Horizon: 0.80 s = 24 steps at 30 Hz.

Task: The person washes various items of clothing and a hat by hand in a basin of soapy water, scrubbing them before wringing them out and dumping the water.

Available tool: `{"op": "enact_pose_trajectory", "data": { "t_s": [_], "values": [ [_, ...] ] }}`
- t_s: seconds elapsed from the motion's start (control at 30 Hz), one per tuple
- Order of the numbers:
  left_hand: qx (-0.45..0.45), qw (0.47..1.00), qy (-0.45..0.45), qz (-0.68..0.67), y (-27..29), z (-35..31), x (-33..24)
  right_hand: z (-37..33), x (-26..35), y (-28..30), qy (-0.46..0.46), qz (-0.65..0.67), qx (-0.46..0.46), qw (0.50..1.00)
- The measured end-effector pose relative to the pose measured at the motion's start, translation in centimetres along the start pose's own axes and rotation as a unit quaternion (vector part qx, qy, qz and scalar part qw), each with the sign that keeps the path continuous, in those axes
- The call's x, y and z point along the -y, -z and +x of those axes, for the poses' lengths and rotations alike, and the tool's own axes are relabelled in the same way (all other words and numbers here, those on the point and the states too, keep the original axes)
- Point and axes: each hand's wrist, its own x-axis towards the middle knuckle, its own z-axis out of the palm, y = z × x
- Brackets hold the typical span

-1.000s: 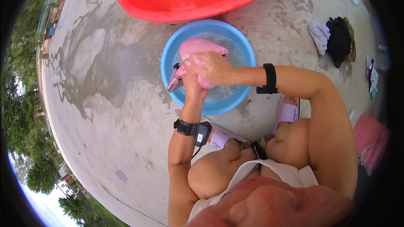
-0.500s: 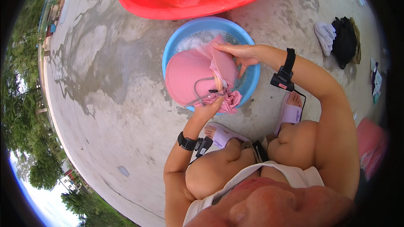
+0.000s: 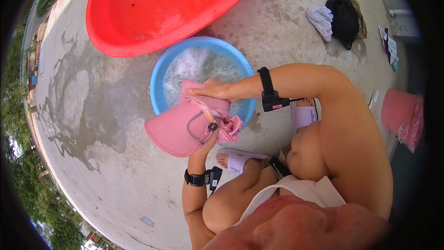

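Note:
A pink sun hat [image 3: 179, 127] with a wide brim, a grey cord and a black toggle is held tilted over the near-left rim of a light-blue basin [image 3: 156, 79]. Its brim points left and sticks out past the rim. My left hand [image 3: 211, 143] is closed on the bunched cloth beside the toggle, its fingers partly hidden by the hat. From the right, my right hand [image 3: 213, 90] grips the hat's far side, with the thumb on top and the other fingers partly behind the cloth. Foamy water [image 3: 192, 65] lies in the basin.
Beyond the basin stands a large red tub [image 3: 159, 44]. White, black and brown clothes [image 3: 342, 21] lie in a heap at the far right, with a packet [image 3: 389, 48] beside them. A pink bucket [image 3: 400, 113] is at the right. My feet in lilac slippers [image 3: 238, 159] are close to the basin.
Both hands have shifted the hat left and nearer, so more of the foamy water shows. The right hand's fingers, spread before, now lie closer against the cloth. The whole view has also turned.

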Motion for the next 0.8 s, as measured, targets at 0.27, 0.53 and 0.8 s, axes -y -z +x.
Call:
{"op": "enact_pose_trajectory", "data": {
  "t_s": [0.27,0.53,0.8],
  "values": [
    [-0.001,1.0,-0.005,0.012,0.3,0.5,-1.9,-1.8,1.0,1.2,0.048,-0.045,-0.047,0.997],
    [0.021,0.999,-0.02,0.02,2.0,0.7,-2.5,-2.3,2.8,1.7,0.041,-0.09,-0.016,0.995],
    [-0.006,0.98,-0.119,0.162,3.9,-1.2,-9.1,-5.8,6.8,2.5,0.083,-0.076,-0.011,0.994]
  ]
}}
